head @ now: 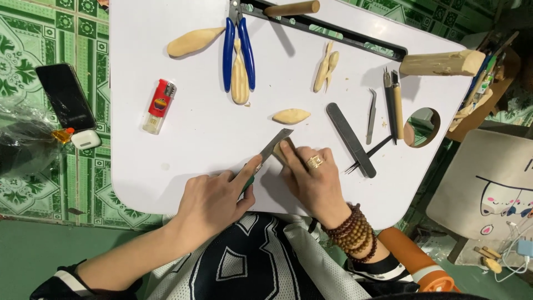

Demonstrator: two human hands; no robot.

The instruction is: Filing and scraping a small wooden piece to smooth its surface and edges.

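My left hand [216, 197] grips a carving knife, its flat metal blade [276, 142] angled up and to the right, forefinger laid along the back. My right hand [313, 178], with a gold ring and wooden bead bracelets at the wrist, presses a small piece of wood [282, 149] onto the white table [194, 128]. The blade's edge rests against that piece. Most of the wood is hidden under my right fingers.
Carved wooden pieces [291, 116] [194, 41], blue-handled pliers [237, 47], a red lighter [160, 105], a file [350, 139], tweezers [371, 116], knives [393, 103] and a wood log [441, 63] lie on the table. A phone [65, 95] and earbud case [86, 139] rest on the green floor at left.
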